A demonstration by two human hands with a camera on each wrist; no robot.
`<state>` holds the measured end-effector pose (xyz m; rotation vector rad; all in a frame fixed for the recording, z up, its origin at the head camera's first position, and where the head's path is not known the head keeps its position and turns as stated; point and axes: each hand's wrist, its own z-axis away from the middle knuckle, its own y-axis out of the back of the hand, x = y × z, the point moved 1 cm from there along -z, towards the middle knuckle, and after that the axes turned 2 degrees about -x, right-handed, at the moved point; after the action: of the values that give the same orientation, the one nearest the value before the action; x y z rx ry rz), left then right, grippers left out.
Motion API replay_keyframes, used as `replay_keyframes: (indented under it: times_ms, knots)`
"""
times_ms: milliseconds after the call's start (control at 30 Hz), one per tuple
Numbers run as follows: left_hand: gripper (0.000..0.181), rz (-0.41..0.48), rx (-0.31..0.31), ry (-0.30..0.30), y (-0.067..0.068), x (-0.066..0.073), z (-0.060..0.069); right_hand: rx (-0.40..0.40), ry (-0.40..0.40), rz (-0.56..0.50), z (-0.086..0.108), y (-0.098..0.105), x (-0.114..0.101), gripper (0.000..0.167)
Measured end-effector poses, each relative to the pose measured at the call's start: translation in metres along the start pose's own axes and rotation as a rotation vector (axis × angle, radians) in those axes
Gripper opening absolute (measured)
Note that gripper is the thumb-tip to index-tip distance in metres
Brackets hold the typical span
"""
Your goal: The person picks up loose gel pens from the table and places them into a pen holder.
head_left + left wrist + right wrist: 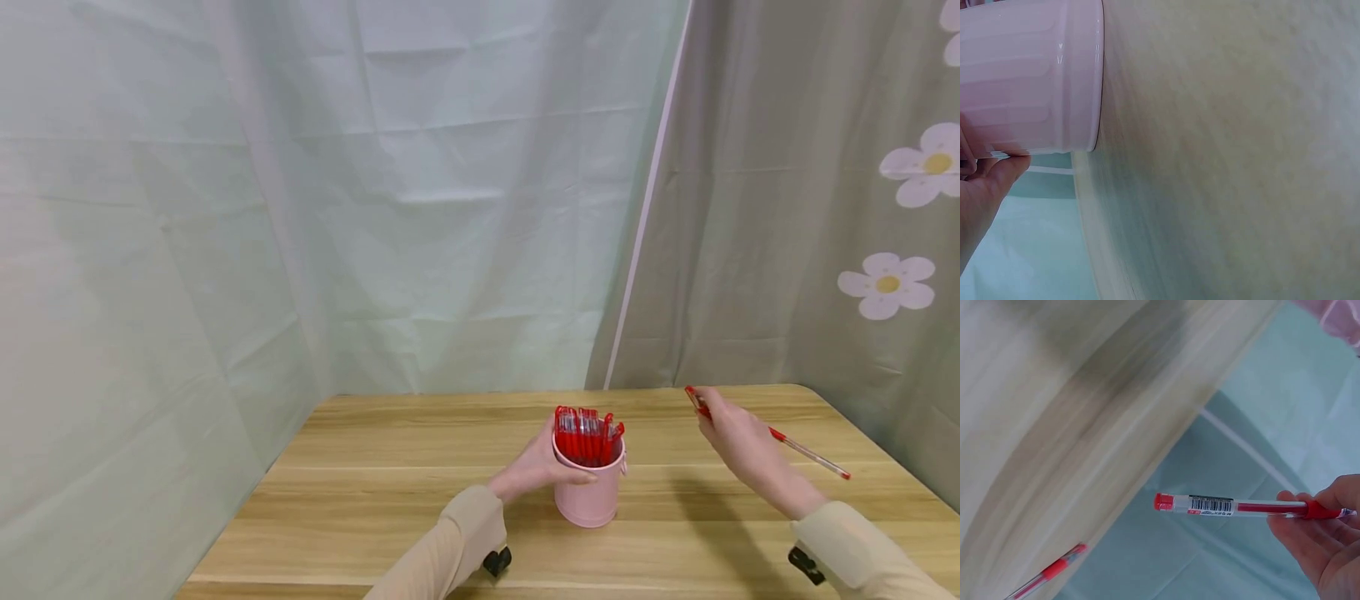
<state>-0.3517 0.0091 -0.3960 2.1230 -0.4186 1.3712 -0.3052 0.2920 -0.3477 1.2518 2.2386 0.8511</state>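
Several red-capped pens (581, 433) stand close together in a small pink bucket (587, 500) with a side handle. My left hand (542, 462) grips the bucket's left side, thumb across its front; the left wrist view shows fingers (1000, 178) against the pink wall (1022, 75). Over the table to the right, my right hand (738, 437) pinches a clear pen (1210, 506) with a red end plug and barcode label, by its red grip section. Its far tip is partly hidden by the fingers. Another red pen (810, 454) lies on the table beside that hand.
The wooden table (375, 475) reaches back to a pale hanging curtain (465, 208). A grey curtain with white flowers (887, 285) hangs at the right. Dark wrist devices (806, 565) sit under both cuffs.
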Motion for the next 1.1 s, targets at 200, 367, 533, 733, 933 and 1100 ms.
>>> replay_keyframes:
  times_ms: [200,367,533,733,933,1100]
  knots:
    - [0.08,-0.008,0.012,0.004,0.0,0.0,-0.001,0.024,0.032,-0.057,-0.009,0.005,-0.015,0.045]
    - [0.079,-0.024,0.02,0.012,-0.001,0.0,-0.001,0.037,0.011,-0.107,-0.016,0.009,-0.025,0.046]
    - [0.08,-0.042,0.023,0.022,-0.001,0.001,-0.001,0.097,0.044,-0.126,-0.021,0.012,-0.03,0.047]
    - [0.081,-0.066,0.031,0.027,-0.001,0.003,-0.001,0.174,0.091,-0.148,-0.029,0.017,-0.036,0.048]
    - [0.078,-0.084,0.024,-0.021,-0.001,0.001,-0.002,0.199,0.08,-0.186,-0.034,0.022,-0.041,0.048]
    - [0.076,-0.122,0.037,0.001,-0.001,0.002,-0.001,0.212,0.074,-0.229,-0.038,0.026,-0.048,0.049]
